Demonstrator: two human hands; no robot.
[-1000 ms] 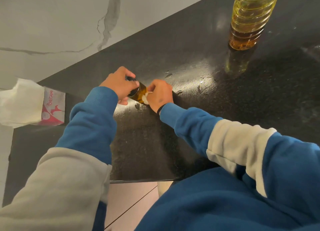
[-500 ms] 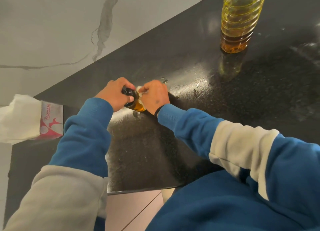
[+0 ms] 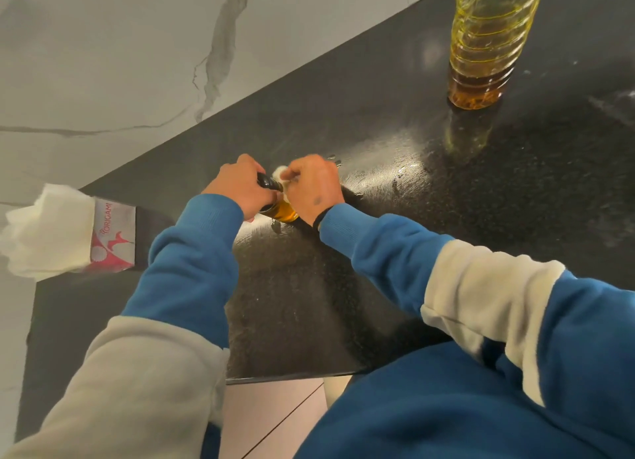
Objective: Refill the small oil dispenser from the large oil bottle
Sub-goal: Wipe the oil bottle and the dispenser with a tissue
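Observation:
The small oil dispenser (image 3: 282, 211), amber glass with a black top, stands on the black counter (image 3: 378, 252) between my two hands. My left hand (image 3: 237, 187) grips its black top from the left. My right hand (image 3: 314, 185) presses a wad of white tissue (image 3: 280, 174) against the dispenser's right side. Most of the dispenser is hidden by my fingers. The large oil bottle (image 3: 484, 42), ribbed clear plastic with a low level of amber oil, stands upright at the far right, well apart from both hands.
A red and white tissue pack (image 3: 106, 238) with white tissue sticking out lies at the counter's left end. Oil smears and droplets (image 3: 402, 175) shine on the counter right of my hands. A grey marble wall (image 3: 120, 63) runs behind.
My right hand with the tissue has shifted up along the dispenser, from its lower side toward the top. My left hand stays on the black top. The view has shifted slightly.

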